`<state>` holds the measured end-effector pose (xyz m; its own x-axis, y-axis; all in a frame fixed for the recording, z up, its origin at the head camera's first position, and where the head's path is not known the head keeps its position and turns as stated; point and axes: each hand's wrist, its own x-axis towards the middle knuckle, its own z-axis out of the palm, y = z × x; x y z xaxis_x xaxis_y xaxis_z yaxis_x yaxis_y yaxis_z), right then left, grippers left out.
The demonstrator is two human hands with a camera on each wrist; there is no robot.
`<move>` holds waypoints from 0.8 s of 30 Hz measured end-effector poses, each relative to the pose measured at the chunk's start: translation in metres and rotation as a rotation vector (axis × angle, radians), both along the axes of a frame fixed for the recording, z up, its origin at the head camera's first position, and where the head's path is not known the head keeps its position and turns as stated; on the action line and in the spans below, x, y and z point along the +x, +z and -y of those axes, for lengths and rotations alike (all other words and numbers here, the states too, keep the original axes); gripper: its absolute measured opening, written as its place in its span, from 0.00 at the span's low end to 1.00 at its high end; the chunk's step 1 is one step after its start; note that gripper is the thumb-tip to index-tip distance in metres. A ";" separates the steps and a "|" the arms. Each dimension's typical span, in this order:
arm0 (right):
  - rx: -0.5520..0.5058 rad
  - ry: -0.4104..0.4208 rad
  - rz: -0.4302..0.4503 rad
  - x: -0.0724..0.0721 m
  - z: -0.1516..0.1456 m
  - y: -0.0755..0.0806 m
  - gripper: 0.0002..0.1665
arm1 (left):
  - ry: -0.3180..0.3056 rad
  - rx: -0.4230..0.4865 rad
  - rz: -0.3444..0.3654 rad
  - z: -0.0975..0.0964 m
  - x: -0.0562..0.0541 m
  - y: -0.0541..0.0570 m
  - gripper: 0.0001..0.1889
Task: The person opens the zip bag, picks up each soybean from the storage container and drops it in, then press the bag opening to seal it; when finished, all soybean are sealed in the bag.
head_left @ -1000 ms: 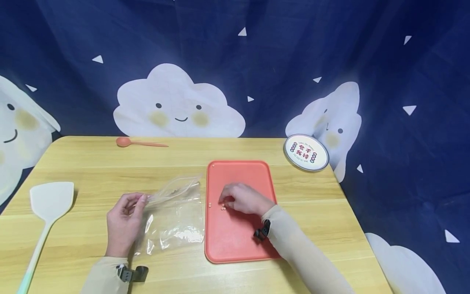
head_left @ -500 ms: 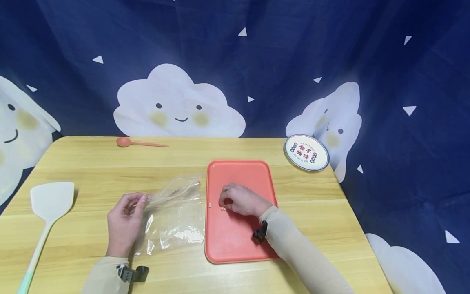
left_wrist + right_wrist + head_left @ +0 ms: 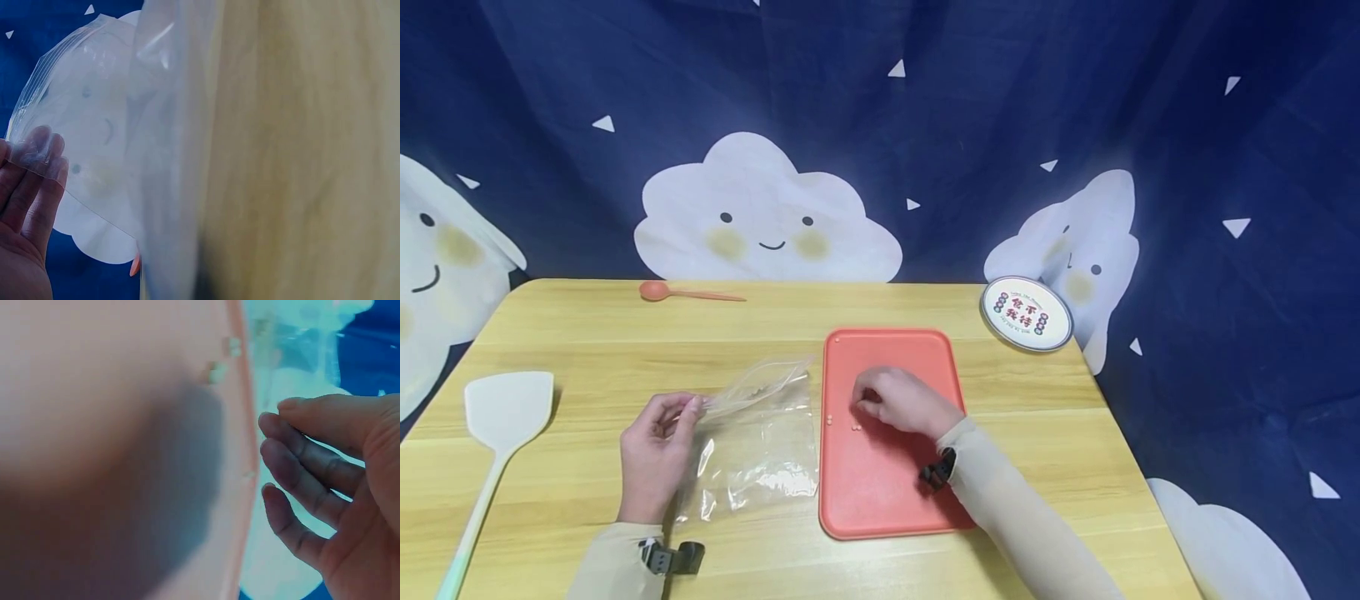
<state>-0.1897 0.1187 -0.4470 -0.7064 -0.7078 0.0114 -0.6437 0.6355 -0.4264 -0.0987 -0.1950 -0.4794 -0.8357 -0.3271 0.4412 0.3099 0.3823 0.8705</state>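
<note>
My left hand (image 3: 655, 454) pinches the top corner of a clear zip bag (image 3: 752, 454), which lies on the table with its mouth gaping a little. In the left wrist view the bag (image 3: 94, 81) spreads out from the fingertips. Over the red tray (image 3: 887, 504) my right hand (image 3: 906, 402) has thumb and forefinger tips together; the small pale bean between them is hidden. Two beans (image 3: 856, 427) lie just below that hand, others (image 3: 829, 420) by the tray's left rim, and one more (image 3: 837, 340) in its far left corner.
At the left lies a white spatula (image 3: 508, 408) with a green-tipped handle. A red spoon (image 3: 655, 290) rests along the table's back edge. An oval plate (image 3: 1027, 313) with red lettering sits at the back right corner. A dark blue cloud-print curtain (image 3: 955, 108) hangs behind.
My right hand has risen slightly from the beans, and the group beneath it shows one fewer. The left hand and the bag have stayed in place.
</note>
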 end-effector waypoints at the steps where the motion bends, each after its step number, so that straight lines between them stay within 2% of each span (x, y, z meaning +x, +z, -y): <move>1: -0.029 -0.010 -0.015 0.000 0.001 0.004 0.04 | 0.001 -0.002 -0.002 0.000 0.000 0.000 0.05; 7: -0.242 -0.051 -0.087 0.002 0.019 0.031 0.03 | 0.005 -0.019 -0.013 0.000 -0.001 -0.001 0.04; 11: -0.377 -0.054 -0.067 0.002 0.038 0.042 0.03 | 0.008 -0.021 -0.039 0.000 -0.001 -0.003 0.05; 14: -0.445 -0.043 -0.051 0.001 0.055 0.044 0.04 | 0.009 -0.022 -0.052 0.000 -0.001 -0.004 0.05; 18: -0.466 -0.013 -0.030 -0.002 0.077 0.041 0.04 | 0.013 -0.031 -0.052 0.000 -0.001 -0.004 0.05; 24: -0.396 -0.001 0.028 -0.002 0.103 0.031 0.06 | 0.007 -0.032 -0.062 -0.001 0.000 -0.005 0.05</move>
